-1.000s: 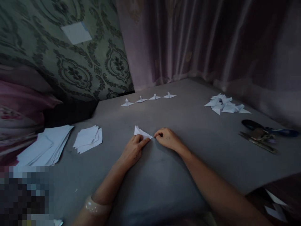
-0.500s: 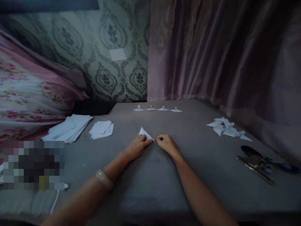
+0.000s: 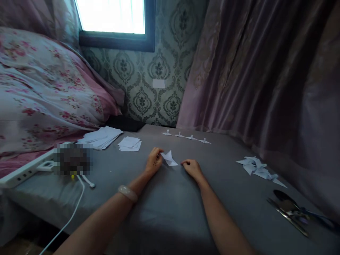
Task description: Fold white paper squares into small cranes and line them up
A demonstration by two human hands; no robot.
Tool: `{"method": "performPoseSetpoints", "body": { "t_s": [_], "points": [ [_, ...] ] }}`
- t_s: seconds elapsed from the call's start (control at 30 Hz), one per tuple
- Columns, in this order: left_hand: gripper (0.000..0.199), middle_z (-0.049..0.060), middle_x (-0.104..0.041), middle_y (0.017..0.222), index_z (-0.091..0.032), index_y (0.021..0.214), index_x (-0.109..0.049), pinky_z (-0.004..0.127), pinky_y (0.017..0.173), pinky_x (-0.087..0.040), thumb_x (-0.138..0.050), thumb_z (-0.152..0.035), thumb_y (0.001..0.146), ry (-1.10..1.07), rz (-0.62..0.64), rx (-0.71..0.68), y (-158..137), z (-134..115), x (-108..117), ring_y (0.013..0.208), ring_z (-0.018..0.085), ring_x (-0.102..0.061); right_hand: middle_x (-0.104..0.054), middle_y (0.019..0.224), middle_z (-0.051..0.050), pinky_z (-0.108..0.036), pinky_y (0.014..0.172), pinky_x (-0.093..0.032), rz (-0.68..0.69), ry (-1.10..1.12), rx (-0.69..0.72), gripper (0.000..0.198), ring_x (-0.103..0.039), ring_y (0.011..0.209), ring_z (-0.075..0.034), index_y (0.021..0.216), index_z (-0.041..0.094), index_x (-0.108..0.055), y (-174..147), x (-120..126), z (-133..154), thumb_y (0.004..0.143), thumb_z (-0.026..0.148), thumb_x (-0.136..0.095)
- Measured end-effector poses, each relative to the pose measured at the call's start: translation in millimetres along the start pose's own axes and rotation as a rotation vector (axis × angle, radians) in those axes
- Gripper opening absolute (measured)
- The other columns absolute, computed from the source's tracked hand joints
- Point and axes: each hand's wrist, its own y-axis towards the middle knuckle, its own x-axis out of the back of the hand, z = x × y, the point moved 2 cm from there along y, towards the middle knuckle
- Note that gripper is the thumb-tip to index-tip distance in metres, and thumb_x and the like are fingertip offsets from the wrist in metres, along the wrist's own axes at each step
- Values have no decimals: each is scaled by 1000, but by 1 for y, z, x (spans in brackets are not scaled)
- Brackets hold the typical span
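In the head view, a small white folded paper [image 3: 170, 158] with pointed corners is in front of me at the middle of the grey-covered surface. My left hand [image 3: 154, 161] pinches its left corner between thumb and fingers. A pale bangle [image 3: 128, 193] circles my left wrist. Just right of the paper, my right hand [image 3: 193, 170] has its fingers curled closed, a small gap from the paper's tip, with nothing visible in them. Beyond, several folded paper pieces [image 3: 191, 137] with upright middles stand in a row.
Small paper sheets [image 3: 130, 143] and a larger paper stack [image 3: 102, 137] lie on the left. A folded-paper pile [image 3: 259, 168] and scissors-like tools [image 3: 290, 214] are on the right. A power strip [image 3: 26, 170] and white cable [image 3: 75, 209] lie front left.
The view has swung up and left, showing the window. My right hand has come away from the paper's corner; the left has shifted to its left corner, and the paper is turned and partly spread.
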Motion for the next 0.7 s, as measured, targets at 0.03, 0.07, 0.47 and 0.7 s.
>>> {"method": "performPoseSetpoints", "body": {
  "t_s": [0.03, 0.07, 0.47, 0.7],
  "points": [
    [28, 3, -55, 81, -17, 86, -56, 26, 66, -45, -40, -1, 70, 1, 17, -17, -1, -1, 1, 74, 15, -54, -74, 90, -3, -24, 77, -47, 0, 1, 7, 28, -67, 86, -17, 88, 21, -75, 0, 0, 0, 76, 18, -49],
    [28, 3, -55, 81, -17, 85, -56, 27, 68, -45, -41, -1, 68, 6, 37, -34, -3, -1, 1, 75, 15, -53, -74, 91, -3, -23, 77, -47, 1, 0, 12, 28, -67, 86, -17, 88, 21, -75, 1, 0, -1, 76, 17, -49],
    [41, 7, -62, 110, -20, 107, -62, 42, 92, -36, -53, -11, 69, 176, 285, -185, -12, -4, -2, 107, 27, -45, -74, 93, -1, -25, 77, -47, 5, -51, 57, 28, -66, 88, -18, 85, 24, -75, -2, -3, 1, 75, 20, -50],
    [38, 8, -57, 122, -22, 108, -62, 47, 91, -33, -55, -15, 71, 222, 311, -131, -10, -3, -4, 115, 32, -41, -74, 92, -1, -25, 79, -47, 12, -50, 90, 29, -66, 89, -18, 86, 23, -75, -1, -4, 2, 74, 17, -50]
  ]
}}
